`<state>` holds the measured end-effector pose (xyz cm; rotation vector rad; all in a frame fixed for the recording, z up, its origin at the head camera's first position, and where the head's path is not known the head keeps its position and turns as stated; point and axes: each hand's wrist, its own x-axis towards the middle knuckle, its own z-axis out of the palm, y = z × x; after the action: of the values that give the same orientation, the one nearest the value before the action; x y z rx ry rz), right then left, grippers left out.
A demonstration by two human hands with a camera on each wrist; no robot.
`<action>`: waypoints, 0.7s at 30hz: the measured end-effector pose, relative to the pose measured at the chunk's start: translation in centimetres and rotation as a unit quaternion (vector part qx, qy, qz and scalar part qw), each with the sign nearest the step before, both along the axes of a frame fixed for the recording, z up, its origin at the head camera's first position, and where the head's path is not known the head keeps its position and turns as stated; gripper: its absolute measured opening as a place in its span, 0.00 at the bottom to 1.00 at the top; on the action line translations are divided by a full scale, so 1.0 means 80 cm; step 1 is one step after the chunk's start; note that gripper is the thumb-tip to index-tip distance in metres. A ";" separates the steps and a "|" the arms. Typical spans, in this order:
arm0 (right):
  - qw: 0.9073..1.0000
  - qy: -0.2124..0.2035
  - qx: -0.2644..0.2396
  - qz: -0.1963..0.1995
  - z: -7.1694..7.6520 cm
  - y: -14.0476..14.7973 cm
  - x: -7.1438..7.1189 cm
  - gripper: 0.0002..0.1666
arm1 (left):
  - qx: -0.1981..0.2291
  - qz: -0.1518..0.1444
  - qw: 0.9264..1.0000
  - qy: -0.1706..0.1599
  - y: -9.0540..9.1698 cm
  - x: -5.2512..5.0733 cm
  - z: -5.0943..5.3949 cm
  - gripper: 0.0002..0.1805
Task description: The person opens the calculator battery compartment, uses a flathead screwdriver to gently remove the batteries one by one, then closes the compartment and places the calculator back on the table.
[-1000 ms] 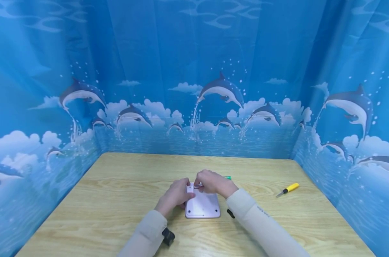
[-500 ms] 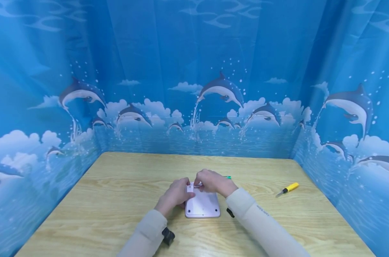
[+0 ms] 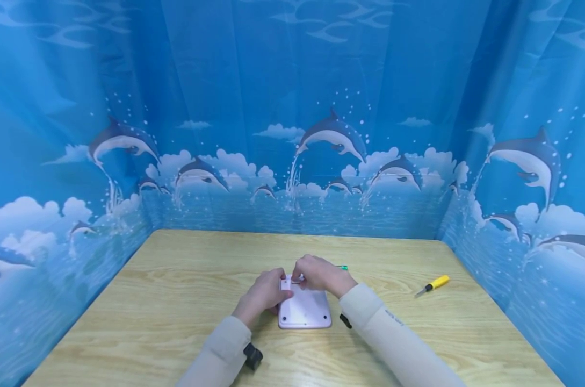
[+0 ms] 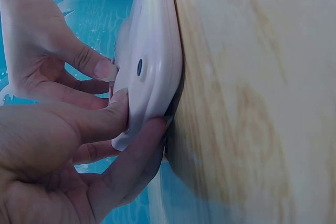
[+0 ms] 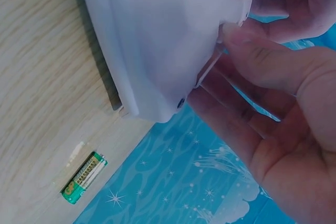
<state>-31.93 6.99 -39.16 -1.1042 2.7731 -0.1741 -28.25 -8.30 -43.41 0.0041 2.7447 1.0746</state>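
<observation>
A pale pink calculator (image 3: 305, 310) lies back side up on the table, dark round feet showing at its corners. My left hand (image 3: 265, 291) grips its left far corner, thumb on the upper face and fingers curled under the rim, as the left wrist view shows. At the far edge, my right hand (image 3: 317, 273) pinches a small thin battery cover (image 5: 209, 70) over an opening in the back. In the right wrist view the cover stands slightly off the casing. My right thumb and fingers partly hide it.
A green battery (image 5: 84, 178) lies on the table beyond the calculator, mostly behind the right hand in the head view. To the right lies a yellow-handled screwdriver (image 3: 433, 285). Blue dolphin-print curtains (image 3: 292, 129) enclose the wooden table (image 3: 186, 301).
Both hands keep nearly the same place on the calculator. Only slight finger movement of the right hand shows at the opening, whose dark gap looks a little different.
</observation>
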 end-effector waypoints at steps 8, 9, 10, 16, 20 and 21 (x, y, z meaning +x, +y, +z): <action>1.000 0.009 0.002 -0.005 -0.002 0.000 0.001 0.16 | 0.001 -0.007 1.000 0.004 -0.001 0.001 0.001 0.18; 1.000 0.009 0.002 -0.005 -0.002 0.000 0.001 0.16 | 0.002 -0.007 1.000 0.004 -0.001 0.001 0.001 0.18; 1.000 0.008 0.001 -0.006 -0.002 0.000 0.001 0.16 | 0.002 -0.007 1.000 0.005 -0.002 0.002 0.002 0.18; 1.000 0.001 0.003 -0.011 -0.002 -0.001 0.002 0.17 | 0.002 -0.009 1.000 0.006 -0.002 0.003 0.002 0.18; 1.000 0.001 0.007 -0.013 -0.002 -0.001 0.002 0.17 | 0.000 -0.008 1.000 0.003 -0.002 0.002 0.002 0.18; 1.000 0.002 0.007 -0.013 -0.002 -0.001 0.002 0.17 | 0.000 -0.007 1.000 0.003 -0.002 0.002 0.001 0.18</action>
<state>-31.75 6.91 -39.34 -1.0664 2.7878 -0.1549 -28.11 -8.43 -43.30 0.0267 2.7449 1.0732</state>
